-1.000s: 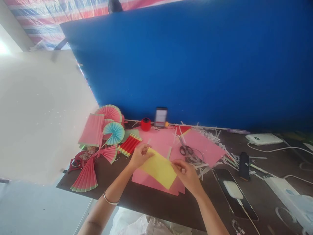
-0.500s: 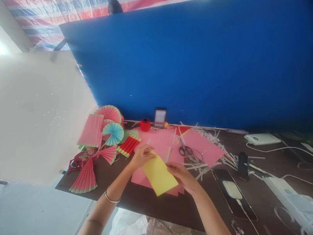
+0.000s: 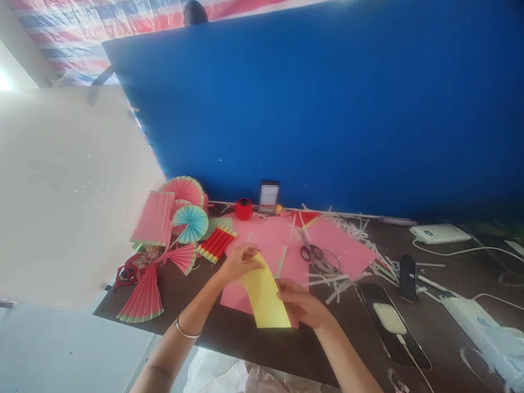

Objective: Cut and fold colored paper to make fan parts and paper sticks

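A sheet of yellow paper (image 3: 267,300) is held up over the near part of the table, its lower end bent. My left hand (image 3: 240,263), with a bangle on the wrist, pinches its upper left end. At the sheet's right edge, my right hand (image 3: 301,300) grips it between thumb and fingers. Beneath lie sheets of pink paper (image 3: 233,297). Scissors with dark handles (image 3: 311,252) rest on the pink paper to the right. Left of my left hand is a red pleated paper with yellow edges (image 3: 216,243).
Pink folded fans (image 3: 141,297) and a blue pleated fan (image 3: 190,224) crowd the left. A red roll (image 3: 243,209) stands at the back by the blue panel (image 3: 311,109). Paper strips (image 3: 338,286), a phone (image 3: 393,327) and cables lie on the right.
The yellow paper has turned and bent, its lower end swinging left. My right hand has shifted slightly left and down along its edge. My left hand keeps its pinch.
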`<state>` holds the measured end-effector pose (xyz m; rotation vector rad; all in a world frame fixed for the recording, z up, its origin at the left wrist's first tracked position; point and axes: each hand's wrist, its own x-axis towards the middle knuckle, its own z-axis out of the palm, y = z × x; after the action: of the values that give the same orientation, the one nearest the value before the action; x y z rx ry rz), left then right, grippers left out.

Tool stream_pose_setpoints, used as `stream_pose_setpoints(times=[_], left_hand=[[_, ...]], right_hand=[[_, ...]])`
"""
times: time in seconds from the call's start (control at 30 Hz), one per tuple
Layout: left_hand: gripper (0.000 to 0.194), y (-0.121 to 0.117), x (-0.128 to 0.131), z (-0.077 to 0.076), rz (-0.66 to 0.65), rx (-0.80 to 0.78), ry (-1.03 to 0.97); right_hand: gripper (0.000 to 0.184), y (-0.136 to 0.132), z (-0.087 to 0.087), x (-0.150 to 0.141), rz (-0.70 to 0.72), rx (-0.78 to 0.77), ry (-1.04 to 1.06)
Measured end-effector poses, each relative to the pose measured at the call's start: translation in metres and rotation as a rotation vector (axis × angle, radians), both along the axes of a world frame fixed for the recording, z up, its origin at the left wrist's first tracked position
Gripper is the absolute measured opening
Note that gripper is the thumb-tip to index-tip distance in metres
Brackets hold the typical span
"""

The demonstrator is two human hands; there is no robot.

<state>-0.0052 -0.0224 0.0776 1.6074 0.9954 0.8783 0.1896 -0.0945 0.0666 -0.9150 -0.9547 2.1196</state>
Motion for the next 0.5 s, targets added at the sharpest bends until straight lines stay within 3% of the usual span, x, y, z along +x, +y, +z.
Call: stream_pose_setpoints(times=[0.2,0.33,0.5], left_hand=[[0.034,0.000,-0.001,0.000,0.002,0.024,0.029],[0.032,-0.001,0.000,0.004,0.000,0.034,0.032],[0.033,0.000,0.001,0.002,-0.021,-0.002,-0.020]], right_hand=[[0.036,0.002,-0.001,0.001,-0.046,-0.017,-0.091],[0.034,0.007,-0.005,0.002,-0.012,-0.051,-0.055],[0.028,0.010,-0.006,0.001,-0.089,-0.042,-0.084]])
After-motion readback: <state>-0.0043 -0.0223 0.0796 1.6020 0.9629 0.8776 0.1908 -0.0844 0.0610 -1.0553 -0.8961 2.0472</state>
